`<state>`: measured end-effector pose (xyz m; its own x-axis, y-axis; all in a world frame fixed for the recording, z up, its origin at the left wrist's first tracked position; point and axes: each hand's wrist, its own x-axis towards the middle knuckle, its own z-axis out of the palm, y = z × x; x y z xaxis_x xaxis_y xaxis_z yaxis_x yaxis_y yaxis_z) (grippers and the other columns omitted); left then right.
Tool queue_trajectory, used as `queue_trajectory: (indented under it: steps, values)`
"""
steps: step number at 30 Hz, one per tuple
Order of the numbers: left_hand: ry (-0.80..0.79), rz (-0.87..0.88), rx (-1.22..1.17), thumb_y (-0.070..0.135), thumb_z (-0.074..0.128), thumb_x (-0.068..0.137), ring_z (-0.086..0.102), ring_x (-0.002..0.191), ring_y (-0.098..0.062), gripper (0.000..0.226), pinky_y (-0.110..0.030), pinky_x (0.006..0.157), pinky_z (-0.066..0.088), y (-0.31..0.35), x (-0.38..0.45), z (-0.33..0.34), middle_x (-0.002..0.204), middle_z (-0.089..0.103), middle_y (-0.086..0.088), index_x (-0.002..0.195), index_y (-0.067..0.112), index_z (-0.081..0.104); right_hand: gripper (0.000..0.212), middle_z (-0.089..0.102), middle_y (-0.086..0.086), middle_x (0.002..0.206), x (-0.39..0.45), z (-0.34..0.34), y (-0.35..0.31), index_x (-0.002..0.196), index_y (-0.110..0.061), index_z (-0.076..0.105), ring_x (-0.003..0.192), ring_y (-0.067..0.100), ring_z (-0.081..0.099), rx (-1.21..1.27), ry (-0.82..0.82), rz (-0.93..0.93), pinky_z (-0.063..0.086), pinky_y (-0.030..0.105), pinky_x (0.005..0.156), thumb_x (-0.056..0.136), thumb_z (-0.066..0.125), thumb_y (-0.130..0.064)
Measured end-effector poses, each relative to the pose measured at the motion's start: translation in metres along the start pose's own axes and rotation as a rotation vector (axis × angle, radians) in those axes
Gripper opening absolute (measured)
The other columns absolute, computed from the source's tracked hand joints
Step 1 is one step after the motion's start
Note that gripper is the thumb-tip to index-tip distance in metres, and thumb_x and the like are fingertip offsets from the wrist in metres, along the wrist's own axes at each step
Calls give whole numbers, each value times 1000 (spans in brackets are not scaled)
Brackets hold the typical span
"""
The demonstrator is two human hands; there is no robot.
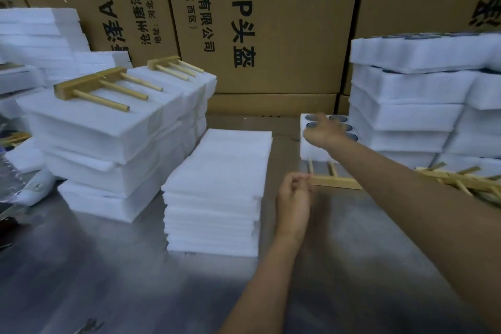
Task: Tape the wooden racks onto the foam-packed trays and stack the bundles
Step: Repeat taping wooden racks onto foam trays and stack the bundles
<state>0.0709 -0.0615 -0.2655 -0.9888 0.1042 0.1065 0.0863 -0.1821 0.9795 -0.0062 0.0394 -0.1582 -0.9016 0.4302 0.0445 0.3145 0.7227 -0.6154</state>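
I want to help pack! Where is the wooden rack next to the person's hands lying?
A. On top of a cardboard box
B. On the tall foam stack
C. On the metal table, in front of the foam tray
C: the wooden rack lies flat on the metal table, just in front of the foam tray, by the left hand.

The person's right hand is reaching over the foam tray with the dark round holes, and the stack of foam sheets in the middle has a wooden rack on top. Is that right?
Not quite. The head view shows the right hand over the foam tray, but the middle stack of foam sheets has a bare top. The wooden racks lie on the taller bundles to the left.
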Motion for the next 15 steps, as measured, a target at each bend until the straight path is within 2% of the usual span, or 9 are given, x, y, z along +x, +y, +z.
queue_trajectory:
  steps: [1, 2, 3, 4, 5, 6, 10, 15]
  values:
    - [15, -3, 6, 7, 45, 99, 55, 72, -16, 27, -29, 68, 45, 0, 1, -3, 78, 63, -2, 87, 22, 63, 32, 32, 8, 149, 7, -4, 15, 109, -32, 61, 107, 24, 47, -141, -104, -63, 45, 40, 78, 87, 40, -20]
    - [21, 5, 32, 8, 45, 99, 55, 71, -14, 27, -29, 68, 46, 0, 0, -3, 75, 62, 1, 85, 22, 64, 29, 35, 7, 148, 20, -6, 28, 96, -33, 61, 91, 19, 47, -266, -126, -131, 40, 38, 65, 84, 41, -17]
    - [11, 14, 70, 10, 47, 97, 55, 70, -13, 26, -32, 69, 47, -1, 0, -2, 72, 62, 3, 83, 23, 64, 31, 37, 8, 148, 25, -7, 41, 103, -37, 60, 93, 17, 48, -414, -193, -176, 40, 46, 67, 84, 44, -18]
    - [-14, 26, 124, 12, 49, 96, 55, 70, -14, 24, -36, 70, 49, -3, -2, 0, 70, 61, 6, 81, 23, 64, 40, 39, 11, 147, 32, -5, 53, 123, -36, 54, 110, 21, 49, -407, -232, -68, 42, 51, 85, 87, 46, -21]
    - [-52, 37, 186, 15, 50, 94, 56, 71, -16, 21, -38, 72, 52, -4, -4, 2, 70, 60, 8, 81, 23, 64, 52, 42, 12, 144, 41, -1, 63, 139, -36, 42, 126, 27, 43, -498, -142, -3, 38, 48, 101, 88, 46, -26]
    - [-93, 45, 244, 19, 52, 93, 59, 74, -17, 17, -42, 75, 55, -5, -6, 3, 69, 60, 9, 81, 22, 65, 59, 46, 11, 140, 45, 1, 68, 145, -37, 33, 132, 31, 38, -583, -74, -20, 34, 44, 109, 88, 46, -29]
    - [-131, 73, 370, 22, 56, 92, 66, 83, -20, 14, -43, 80, 59, -7, -6, 3, 75, 65, 6, 86, 20, 69, 64, 46, 7, 136, 49, 9, 81, 143, -48, 27, 132, 29, 36, -650, -19, -116, 25, 50, 108, 88, 56, -32]
    - [-119, 104, 404, 17, 53, 93, 65, 84, -26, 14, -44, 81, 58, -6, -6, 4, 78, 65, -2, 90, 14, 66, 65, 45, 7, 133, 24, 12, 88, 139, -41, 31, 130, 27, 36, -740, 178, -302, 29, 50, 100, 86, 62, -23]
